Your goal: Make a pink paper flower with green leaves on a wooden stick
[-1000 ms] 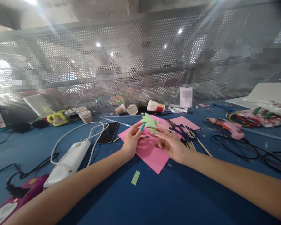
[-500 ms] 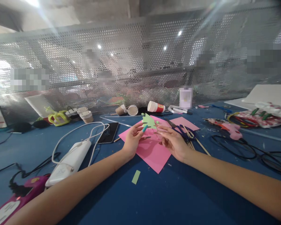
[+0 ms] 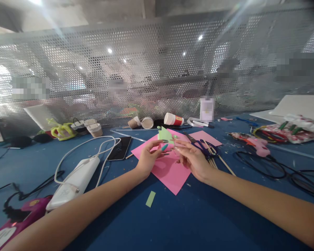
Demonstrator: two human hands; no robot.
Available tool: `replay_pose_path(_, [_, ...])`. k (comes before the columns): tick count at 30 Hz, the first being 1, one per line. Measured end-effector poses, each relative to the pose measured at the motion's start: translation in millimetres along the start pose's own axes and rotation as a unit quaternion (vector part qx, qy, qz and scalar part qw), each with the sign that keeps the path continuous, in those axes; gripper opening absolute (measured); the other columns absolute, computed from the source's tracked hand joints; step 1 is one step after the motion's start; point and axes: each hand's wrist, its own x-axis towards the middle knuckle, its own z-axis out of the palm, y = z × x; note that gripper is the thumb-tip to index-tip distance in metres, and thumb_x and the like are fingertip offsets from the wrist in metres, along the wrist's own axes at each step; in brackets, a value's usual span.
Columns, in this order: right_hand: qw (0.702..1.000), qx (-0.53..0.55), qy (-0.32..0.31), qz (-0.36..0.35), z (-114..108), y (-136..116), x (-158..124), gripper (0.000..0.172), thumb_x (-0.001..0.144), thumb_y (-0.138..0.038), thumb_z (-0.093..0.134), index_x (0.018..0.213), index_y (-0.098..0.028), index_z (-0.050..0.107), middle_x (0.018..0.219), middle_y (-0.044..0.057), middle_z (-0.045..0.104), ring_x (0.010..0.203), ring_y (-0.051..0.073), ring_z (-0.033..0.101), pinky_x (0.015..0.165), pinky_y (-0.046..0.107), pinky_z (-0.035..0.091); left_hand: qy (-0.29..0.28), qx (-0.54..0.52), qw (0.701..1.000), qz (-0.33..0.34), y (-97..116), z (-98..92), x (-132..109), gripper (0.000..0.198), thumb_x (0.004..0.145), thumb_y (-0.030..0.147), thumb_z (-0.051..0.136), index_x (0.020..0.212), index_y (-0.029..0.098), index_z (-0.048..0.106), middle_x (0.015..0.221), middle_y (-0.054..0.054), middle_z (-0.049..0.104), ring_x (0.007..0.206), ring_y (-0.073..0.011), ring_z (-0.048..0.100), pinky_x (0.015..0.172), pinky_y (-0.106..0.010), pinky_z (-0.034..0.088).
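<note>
My left hand (image 3: 148, 157) and my right hand (image 3: 195, 158) are close together above a pink paper sheet (image 3: 170, 174). The left thumb, with a teal nail, lies near its index finger in a loose pinch. On the right, the fingers are bent together, their tips facing the left hand's. Whatever the fingertips hold is too small to make out against the pink. Just beyond them lies light green paper (image 3: 165, 134) with a pointed corner. Beside the right hand are dark-handled scissors (image 3: 205, 148) and several thin wooden sticks (image 3: 226, 164). A green paper strip (image 3: 150, 199) lies in front.
To the left are a phone (image 3: 119, 148), a white power strip (image 3: 74, 183) with a looped cable and a magenta device (image 3: 23, 218). A pink glue gun (image 3: 259, 144) with black cord lies right. Stacked paper cups (image 3: 174, 119) lie by the perforated metal screen (image 3: 157, 76).
The left fingertips have shifted slightly right, toward the right hand. The green paper beyond is less covered by fingers. The right hand has barely moved.
</note>
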Motion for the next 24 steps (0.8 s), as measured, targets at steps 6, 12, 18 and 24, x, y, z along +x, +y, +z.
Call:
replay_pose_path(6, [1.0, -0.015, -0.008, -0.002, 0.5, 0.0, -0.9, 0.04, 0.067, -0.03, 0.073, 0.106, -0.02, 0.067, 0.062, -0.003, 0.061, 0.04, 0.006, 0.041, 0.055, 0.03, 0.048, 0.006, 0.065, 0.998, 0.016, 1.5, -0.1, -2.4, 0.038, 0.067, 0.023, 0.075, 0.102, 0.018, 0.062, 0.116, -0.008, 0.062, 0.087, -0.0195, 0.067, 0.08, -0.036, 0.055])
replay_pose_path(12, [0.999, 0.003, -0.041, -0.008, -1.7, 2.1, 0.6, 0.033, 0.07, -0.031, 0.07, 0.101, -0.02, 0.069, 0.054, -0.005, 0.057, 0.041, 0.007, 0.044, 0.052, 0.026, 0.046, 0.002, 0.079, 0.996, 0.035, -0.1, 0.2, -1.7, 0.032, 0.065, 0.017, 0.074, 0.095, 0.017, 0.064, 0.1, -0.004, 0.066, 0.082, -0.0169, 0.065, 0.072, -0.029, 0.054])
replay_pose_path(18, [0.999, 0.012, -0.052, 0.008, -4.3, 2.6, 3.0, 0.033, 0.071, -0.031, 0.069, 0.101, -0.02, 0.068, 0.065, -0.003, 0.064, 0.037, 0.004, 0.044, 0.05, 0.025, 0.046, -0.027, 0.098, 0.993, 0.066, 1.4, 1.0, -2.9, 0.036, 0.067, 0.02, 0.074, 0.102, 0.02, 0.066, 0.111, -0.008, 0.067, 0.09, -0.0173, 0.064, 0.081, -0.034, 0.054])
replay_pose_path(24, [0.999, 0.017, -0.038, 0.021, -2.2, -0.5, 1.4, 0.034, 0.068, -0.029, 0.071, 0.1, -0.019, 0.069, 0.067, -0.002, 0.065, 0.04, 0.005, 0.048, 0.044, 0.022, 0.041, -0.054, 0.092, 0.994, 0.024, 1.2, 0.6, -5.2, 0.034, 0.071, 0.025, 0.072, 0.102, 0.016, 0.066, 0.101, -0.009, 0.069, 0.087, -0.0184, 0.066, 0.079, -0.035, 0.055])
